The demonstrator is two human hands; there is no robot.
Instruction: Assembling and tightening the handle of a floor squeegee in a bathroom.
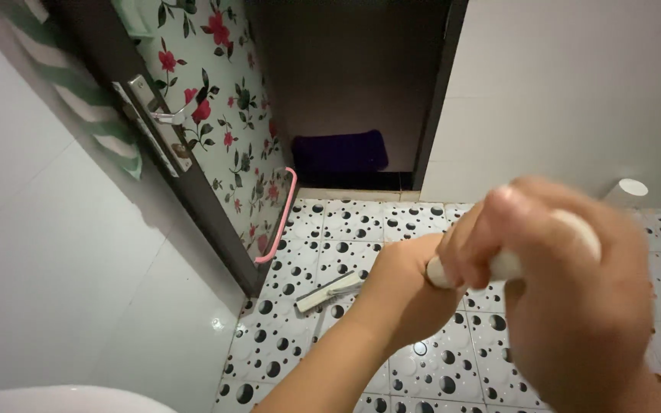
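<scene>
Both of my hands grip a white long handle that runs down toward the floor. My left hand holds it lower down, arm stretched forward. Close to the camera and blurred, my right hand is wrapped around the upper part. The handle's flat white head rests on the white floor tiles with black dots, just left of my left hand. The stretch of handle between my left hand and the head is hidden.
An open door with a red flower pattern, a metal lever and a pink bar stands at left. A dark purple mat lies beyond the doorway. White tiled walls flank the room; a white cylinder stands at right.
</scene>
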